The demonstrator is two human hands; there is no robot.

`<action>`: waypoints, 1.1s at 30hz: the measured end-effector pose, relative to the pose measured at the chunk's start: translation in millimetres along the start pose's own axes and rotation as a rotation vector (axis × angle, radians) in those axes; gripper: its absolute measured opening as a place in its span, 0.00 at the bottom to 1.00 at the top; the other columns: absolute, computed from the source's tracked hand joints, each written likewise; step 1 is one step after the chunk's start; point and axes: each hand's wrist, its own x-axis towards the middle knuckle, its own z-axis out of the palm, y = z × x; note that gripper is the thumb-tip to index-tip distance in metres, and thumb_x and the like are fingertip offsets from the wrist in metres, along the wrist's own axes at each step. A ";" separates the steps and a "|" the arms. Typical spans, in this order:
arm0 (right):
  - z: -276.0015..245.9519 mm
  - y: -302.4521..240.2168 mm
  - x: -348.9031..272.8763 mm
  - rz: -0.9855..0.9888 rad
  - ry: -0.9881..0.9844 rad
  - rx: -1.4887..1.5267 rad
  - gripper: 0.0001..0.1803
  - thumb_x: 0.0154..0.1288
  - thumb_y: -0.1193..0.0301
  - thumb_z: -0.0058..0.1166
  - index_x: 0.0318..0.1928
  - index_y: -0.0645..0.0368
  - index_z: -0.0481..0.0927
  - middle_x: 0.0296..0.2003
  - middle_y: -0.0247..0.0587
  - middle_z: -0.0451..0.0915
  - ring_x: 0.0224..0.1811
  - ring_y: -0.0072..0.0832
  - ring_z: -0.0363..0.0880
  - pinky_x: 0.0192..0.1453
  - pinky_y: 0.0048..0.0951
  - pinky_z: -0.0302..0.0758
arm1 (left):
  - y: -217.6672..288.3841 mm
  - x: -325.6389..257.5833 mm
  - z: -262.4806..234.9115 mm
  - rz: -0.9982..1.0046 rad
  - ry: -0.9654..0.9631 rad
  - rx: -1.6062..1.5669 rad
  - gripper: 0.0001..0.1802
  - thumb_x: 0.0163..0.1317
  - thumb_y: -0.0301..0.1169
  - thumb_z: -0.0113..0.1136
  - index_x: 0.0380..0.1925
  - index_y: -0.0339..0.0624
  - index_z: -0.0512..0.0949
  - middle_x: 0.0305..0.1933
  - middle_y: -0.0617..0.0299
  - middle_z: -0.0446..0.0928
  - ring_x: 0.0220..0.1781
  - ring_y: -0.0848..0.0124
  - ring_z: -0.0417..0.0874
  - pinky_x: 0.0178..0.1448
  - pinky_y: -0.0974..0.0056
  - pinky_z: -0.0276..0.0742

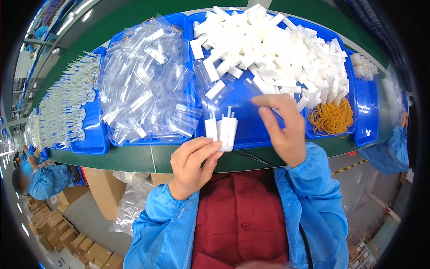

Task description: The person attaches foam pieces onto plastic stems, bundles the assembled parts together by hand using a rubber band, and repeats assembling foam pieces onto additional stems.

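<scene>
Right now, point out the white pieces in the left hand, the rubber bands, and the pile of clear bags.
white pieces (222,128), head view, front face.
rubber bands (332,118), head view, heap's middle.
clear bags (145,80), head view, pile's middle.

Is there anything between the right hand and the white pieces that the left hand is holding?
Nothing visible. The left hand pinches the white pieces at their lower end. The right hand is just beside them, open, with only the bare blue tray showing in the gap.

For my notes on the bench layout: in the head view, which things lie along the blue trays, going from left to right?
White plastic sticks → clear plastic bags → white foam blocks → yellow rubber bands → small bundle of white parts.
</scene>
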 end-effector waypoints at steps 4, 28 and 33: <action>-39.7 -0.9 -4.5 -0.098 -0.083 -0.481 0.11 0.56 0.79 0.66 0.41 0.58 0.83 0.36 0.36 0.84 0.38 0.35 0.78 0.40 0.35 0.68 | 0.9 -3.0 -4.1 -0.043 0.006 0.022 0.22 0.48 0.17 0.75 0.45 0.41 0.82 0.42 0.57 0.81 0.38 0.63 0.85 0.36 0.64 0.81; 3.5 2.4 -4.0 0.610 -0.017 0.894 0.19 0.70 0.72 0.48 0.60 0.62 0.72 0.40 0.43 0.81 0.43 0.27 0.80 0.52 0.30 0.76 | 16.6 15.8 3.9 0.140 -0.215 -0.063 0.16 0.50 0.23 0.68 0.42 0.43 0.86 0.47 0.58 0.84 0.35 0.67 0.84 0.32 0.66 0.74; 2.5 3.6 -10.6 0.600 -0.024 0.904 0.19 0.71 0.72 0.49 0.60 0.60 0.71 0.41 0.45 0.83 0.46 0.27 0.80 0.57 0.30 0.72 | 15.6 14.7 7.1 0.155 -0.234 -0.088 0.16 0.51 0.23 0.68 0.42 0.43 0.86 0.47 0.60 0.84 0.35 0.67 0.84 0.32 0.66 0.73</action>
